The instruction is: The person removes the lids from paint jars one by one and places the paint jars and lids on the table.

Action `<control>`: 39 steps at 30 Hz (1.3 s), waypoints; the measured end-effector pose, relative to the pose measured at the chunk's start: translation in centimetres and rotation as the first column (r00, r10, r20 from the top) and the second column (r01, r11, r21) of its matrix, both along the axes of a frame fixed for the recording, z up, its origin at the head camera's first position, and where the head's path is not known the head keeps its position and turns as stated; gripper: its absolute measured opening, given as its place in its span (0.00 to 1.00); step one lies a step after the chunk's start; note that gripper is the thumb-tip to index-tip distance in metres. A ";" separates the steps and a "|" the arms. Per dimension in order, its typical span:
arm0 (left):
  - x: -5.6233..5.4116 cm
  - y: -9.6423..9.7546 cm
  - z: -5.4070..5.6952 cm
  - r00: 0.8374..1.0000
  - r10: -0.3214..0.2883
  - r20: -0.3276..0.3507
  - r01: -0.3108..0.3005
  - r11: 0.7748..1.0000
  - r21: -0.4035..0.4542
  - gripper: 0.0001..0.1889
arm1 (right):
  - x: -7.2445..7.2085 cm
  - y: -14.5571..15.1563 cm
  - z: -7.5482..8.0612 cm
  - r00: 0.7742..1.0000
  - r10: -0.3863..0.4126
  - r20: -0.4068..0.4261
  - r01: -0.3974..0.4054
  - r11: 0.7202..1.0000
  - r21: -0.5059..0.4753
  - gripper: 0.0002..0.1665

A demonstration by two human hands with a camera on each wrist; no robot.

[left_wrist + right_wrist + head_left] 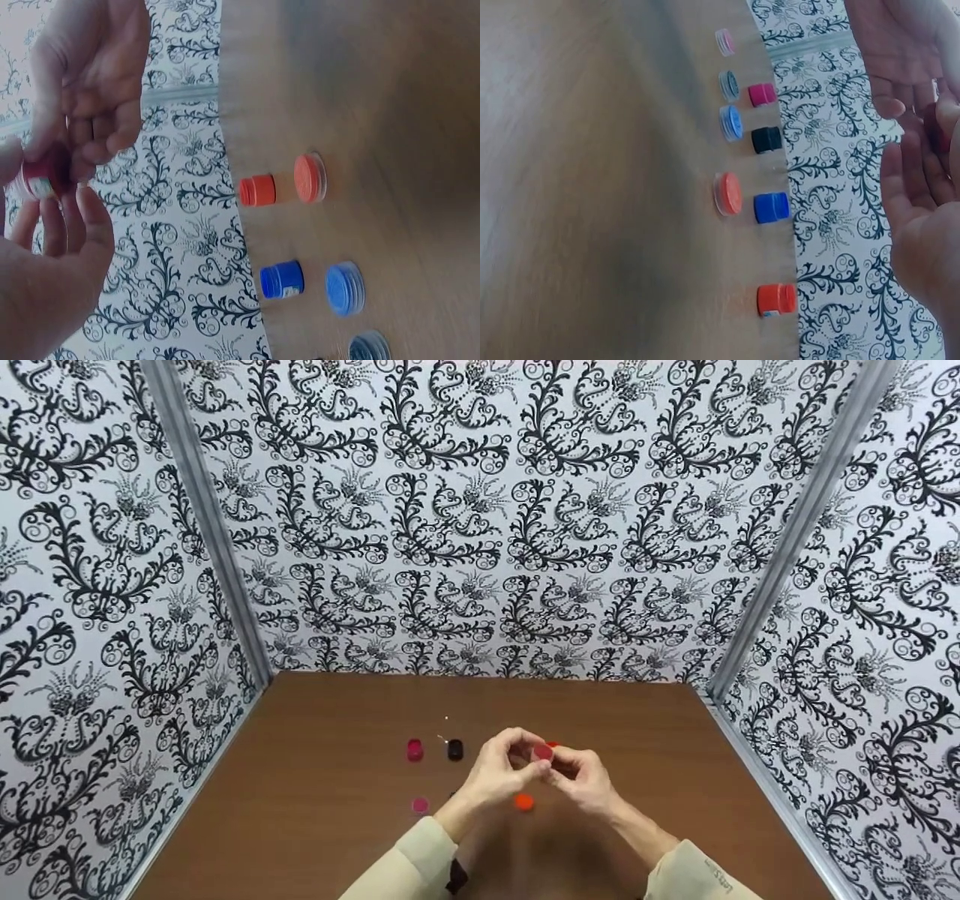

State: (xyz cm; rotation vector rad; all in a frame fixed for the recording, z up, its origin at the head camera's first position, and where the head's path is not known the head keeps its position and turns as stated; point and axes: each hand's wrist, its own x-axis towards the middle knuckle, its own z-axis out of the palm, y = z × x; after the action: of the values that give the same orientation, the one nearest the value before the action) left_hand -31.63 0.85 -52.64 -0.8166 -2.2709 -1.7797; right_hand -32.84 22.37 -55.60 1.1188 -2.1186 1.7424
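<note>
Both hands meet around a small red jar (543, 752), raised over the table. My left hand (501, 769) holds it between thumb and fingers; in the left wrist view, the jar (45, 178) shows a pale label between them. My right hand (589, 781) grips the same jar from the other side, thumb and fingertips against it. In the right wrist view, the fingers hide most of the red jar (934, 129). Below the hands lie an orange lid (524, 802) and, partly covered, an orange jar (553, 745).
Pink (762, 94), black (766, 139) and blue jars (772, 208) stand in a row with the orange one on the brown table (315, 780). Pink (725, 42), dark (729, 85) and blue lids (731, 123) lie nearer the person. Patterned walls (465, 525) enclose the table.
</note>
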 end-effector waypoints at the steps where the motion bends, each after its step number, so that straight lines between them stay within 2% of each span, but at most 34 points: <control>1: -0.2 -0.2 0.0 0.999 -0.035 0.011 0.035 0.999 -0.008 0.17 | 0.0 0.1 0.1 1.000 0.018 0.013 -0.018 1.000 0.008 0.13; 4: -0.6 -1.0 0.0 0.990 -0.131 0.043 0.133 0.990 -0.040 0.23 | 0.0 0.4 0.2 0.997 0.068 0.044 -0.069 0.997 0.025 0.12; 8: -1.0 -1.5 0.0 0.975 -0.216 0.044 0.218 0.975 -0.051 0.21 | 0.0 0.7 0.3 0.988 0.140 0.069 -0.141 0.990 0.013 0.10; 14: -1.2 -1.5 -0.1 0.966 -0.259 0.009 0.259 0.965 -0.029 0.17 | 0.1 0.7 0.8 0.974 0.219 0.056 -0.218 0.976 -0.017 0.10; 18: -1.0 -1.4 0.0 0.974 -0.228 0.008 0.228 0.972 -0.047 0.16 | -0.1 0.8 0.5 0.975 0.220 0.042 -0.219 0.975 -0.017 0.10; 24: -0.1 -1.2 0.3 0.986 -0.155 0.062 0.160 0.984 -0.080 0.11 | -0.4 0.8 -0.1 0.980 0.197 0.009 -0.197 0.980 0.008 0.10; 29: 0.7 -0.6 0.4 0.996 -0.075 0.056 0.077 0.996 -0.049 0.07 | -0.4 0.5 -0.1 0.987 0.160 -0.020 -0.160 0.987 -0.007 0.09; 33: 1.1 0.3 0.3 0.999 0.034 0.033 -0.035 0.999 0.024 0.08 | -0.2 -0.1 0.2 0.996 0.075 -0.052 -0.076 0.997 -0.026 0.10; 36: 1.2 1.0 0.2 0.993 0.116 0.029 -0.118 0.990 0.081 0.11 | 0.0 -0.5 0.4 0.997 -0.005 -0.074 0.003 0.999 -0.033 0.11; 39: 1.1 1.4 0.1 0.986 0.166 0.035 -0.168 0.979 0.111 0.13 | 0.0 -0.7 0.4 0.993 -0.065 -0.099 0.062 0.998 -0.028 0.12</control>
State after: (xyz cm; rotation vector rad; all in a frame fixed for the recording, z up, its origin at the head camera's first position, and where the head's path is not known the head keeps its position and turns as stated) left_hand -30.53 2.24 -52.56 -0.5683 -2.1580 -1.8323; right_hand -32.84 21.62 -55.18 1.0960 -2.0445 1.6447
